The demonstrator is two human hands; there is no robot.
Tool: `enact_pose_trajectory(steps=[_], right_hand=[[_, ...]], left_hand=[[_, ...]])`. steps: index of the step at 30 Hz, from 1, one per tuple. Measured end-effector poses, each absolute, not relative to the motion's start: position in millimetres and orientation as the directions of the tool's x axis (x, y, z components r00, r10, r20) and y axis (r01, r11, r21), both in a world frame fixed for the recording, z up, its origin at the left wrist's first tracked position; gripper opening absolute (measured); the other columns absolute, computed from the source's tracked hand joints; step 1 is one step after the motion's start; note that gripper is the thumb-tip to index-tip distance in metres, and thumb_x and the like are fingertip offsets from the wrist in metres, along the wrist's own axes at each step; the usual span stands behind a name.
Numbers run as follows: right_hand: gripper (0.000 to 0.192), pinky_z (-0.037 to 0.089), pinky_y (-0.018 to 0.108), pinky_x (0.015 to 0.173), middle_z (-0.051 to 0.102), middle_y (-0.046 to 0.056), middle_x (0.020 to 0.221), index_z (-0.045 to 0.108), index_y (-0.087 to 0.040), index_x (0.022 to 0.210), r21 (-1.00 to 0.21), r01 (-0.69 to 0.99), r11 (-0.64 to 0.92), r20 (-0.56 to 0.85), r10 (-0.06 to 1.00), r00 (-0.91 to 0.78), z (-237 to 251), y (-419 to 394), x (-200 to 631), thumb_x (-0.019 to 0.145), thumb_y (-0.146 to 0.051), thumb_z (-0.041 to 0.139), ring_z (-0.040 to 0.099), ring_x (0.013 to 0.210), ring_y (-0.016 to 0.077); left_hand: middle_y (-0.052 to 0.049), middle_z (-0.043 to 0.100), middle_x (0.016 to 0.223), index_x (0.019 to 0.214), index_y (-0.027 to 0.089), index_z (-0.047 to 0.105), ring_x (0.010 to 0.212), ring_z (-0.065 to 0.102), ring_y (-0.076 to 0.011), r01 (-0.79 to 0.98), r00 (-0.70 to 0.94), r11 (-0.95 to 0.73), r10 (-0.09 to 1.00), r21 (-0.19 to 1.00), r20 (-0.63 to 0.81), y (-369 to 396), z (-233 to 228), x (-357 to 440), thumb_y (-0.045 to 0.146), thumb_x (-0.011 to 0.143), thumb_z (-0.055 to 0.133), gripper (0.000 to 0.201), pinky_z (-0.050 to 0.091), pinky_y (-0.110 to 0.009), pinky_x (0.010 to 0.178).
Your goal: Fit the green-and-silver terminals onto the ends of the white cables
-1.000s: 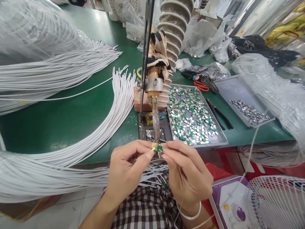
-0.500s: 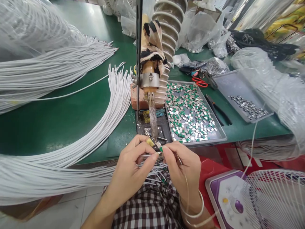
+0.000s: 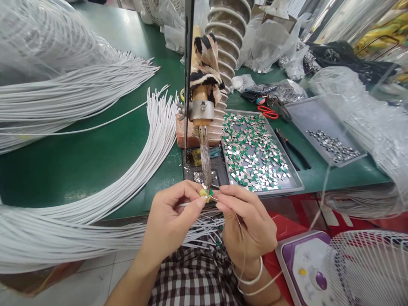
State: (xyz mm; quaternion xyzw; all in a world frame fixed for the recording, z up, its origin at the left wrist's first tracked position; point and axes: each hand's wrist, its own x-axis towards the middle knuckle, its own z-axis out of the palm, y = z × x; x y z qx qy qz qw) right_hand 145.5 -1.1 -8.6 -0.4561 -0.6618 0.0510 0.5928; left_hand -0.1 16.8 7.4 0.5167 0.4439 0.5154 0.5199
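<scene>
The small green piece [image 3: 208,194] pinched between both hands is mostly hidden by fingertips [image 3: 200,201], its shape unreadable.

We count two hands at work, a left hand [image 3: 168,221] and a right hand [image 3: 248,225], under one soldering iron [image 3: 204,140]. On the green table [image 3: 95,157] we see two metal trays, a near tray [image 3: 295,183] covered in green-and-silver chips too many to count, and a far tray [image 3: 314,117] with a small heap of silver pieces. We also count one pair of red-handled scissors [image 3: 267,112], one pair of black pliers [image 3: 291,148], and white wires [image 3: 140,161] beyond counting.
</scene>
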Motion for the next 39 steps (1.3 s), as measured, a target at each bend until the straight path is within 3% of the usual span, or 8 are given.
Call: enact_pose_trajectory(steps=[9, 21, 28, 30, 33, 35, 37, 39], right_hand=[[0.025, 0.067, 0.029, 0.078, 0.079, 0.002, 0.096, 0.076, -0.024, 0.104, -0.576, 0.573, 0.583, 0.776, 0.610, 0.160, -6.3, 3.3, 137.6, 0.089, -0.006, 0.069, 0.076, 0.085, 0.0145], [0.022, 0.065, 0.031, 0.078, 0.079, 0.005, 0.095, 0.074, -0.018, 0.103, -0.674, 0.413, 0.613, 0.708, 0.696, 0.121, -9.9, -3.9, 143.2, 0.088, -0.004, 0.067, 0.075, 0.089, 0.0164], [0.018, 0.052, 0.023, 0.048, 0.060, -0.003, 0.063, 0.072, -0.022, 0.097, -0.873, -0.044, 0.486, 0.452, 0.840, 0.301, -10.0, -13.0, 163.2, 0.100, -0.017, 0.055, 0.061, 0.058, 0.0121], [0.015, 0.050, 0.022, 0.045, 0.058, -0.002, 0.063, 0.073, -0.019, 0.092, -0.867, -0.052, 0.495, 0.453, 0.828, 0.331, -9.4, -14.0, 173.7, 0.098, -0.018, 0.059, 0.061, 0.059, 0.0126], [0.014, 0.050, 0.025, 0.044, 0.061, 0.000, 0.062, 0.074, -0.016, 0.087, -0.821, -0.003, 0.571, 0.536, 0.773, 0.338, -13.2, -13.3, 186.2, 0.094, -0.018, 0.063, 0.061, 0.058, 0.0150], [0.013, 0.050, 0.026, 0.044, 0.063, 0.001, 0.062, 0.075, -0.015, 0.086, -0.785, 0.013, 0.619, 0.583, 0.733, 0.350, -18.7, -11.9, 189.4, 0.093, -0.017, 0.064, 0.062, 0.057, 0.0156], [0.013, 0.051, 0.026, 0.044, 0.063, 0.001, 0.061, 0.074, -0.015, 0.082, -0.779, 0.016, 0.627, 0.587, 0.720, 0.369, -25.4, -10.5, 189.0, 0.091, -0.014, 0.065, 0.062, 0.056, 0.0154], [0.015, 0.052, 0.025, 0.046, 0.063, 0.000, 0.060, 0.072, -0.016, 0.077, -0.796, 0.019, 0.606, 0.569, 0.736, 0.368, -31.6, -10.0, 187.4, 0.089, -0.013, 0.065, 0.064, 0.057, 0.0154]], left_hand=[[0.007, 0.069, 0.076, 0.066, 0.022, 0.065, 0.070, 0.062, -0.0063, -0.200, 0.045, -0.024, 0.998, 0.980, 0.034, 18.4, 2.1, 0.7, 0.009, 0.084, 0.067, 0.022, 0.049, -0.013, 0.066], [0.003, 0.069, 0.074, 0.063, 0.020, 0.065, 0.072, 0.063, -0.0101, -0.230, 0.093, 0.025, 0.996, 0.973, -0.004, 17.5, -3.1, -3.0, 0.011, 0.081, 0.069, 0.021, 0.049, -0.016, 0.063], [-0.003, 0.077, 0.078, 0.066, 0.020, 0.066, 0.071, 0.071, -0.0163, 0.080, 0.154, -0.085, 0.986, 0.993, 0.072, -17.0, -16.2, 8.3, 0.012, 0.085, 0.067, 0.020, 0.053, -0.024, 0.062], [-0.006, 0.081, 0.095, 0.087, 0.022, 0.074, 0.084, 0.075, -0.0202, 0.287, 0.313, -0.314, 0.924, 0.905, 0.221, -30.9, -24.6, -2.5, 0.017, 0.089, 0.069, 0.008, 0.057, -0.029, 0.074], [-0.008, 0.079, 0.107, 0.104, 0.026, 0.072, 0.097, 0.073, -0.0232, 0.565, 0.255, -0.506, 0.858, 0.652, 0.445, -33.9, -30.2, -46.1, 0.029, 0.093, 0.068, 0.012, 0.055, -0.034, 0.087], [-0.013, 0.075, 0.120, 0.115, 0.025, 0.070, 0.111, 0.068, -0.0318, 0.845, 0.069, -0.291, 0.891, 0.449, 0.448, -22.9, -26.6, -84.2, 0.035, 0.091, 0.071, 0.026, 0.050, -0.044, 0.098], [-0.022, 0.067, 0.131, 0.125, 0.017, 0.066, 0.117, 0.063, -0.0432, 0.957, -0.061, -0.052, 0.926, 0.286, 0.373, -7.3, -19.0, -115.3, 0.050, 0.087, 0.070, 0.050, 0.046, -0.054, 0.097], [-0.018, 0.073, 0.119, 0.124, 0.016, 0.066, 0.107, 0.067, -0.0392, 0.956, -0.044, -0.019, 0.977, 0.291, 0.207, 6.3, -10.6, -131.1, 0.051, 0.088, 0.066, 0.050, 0.050, -0.046, 0.088]])
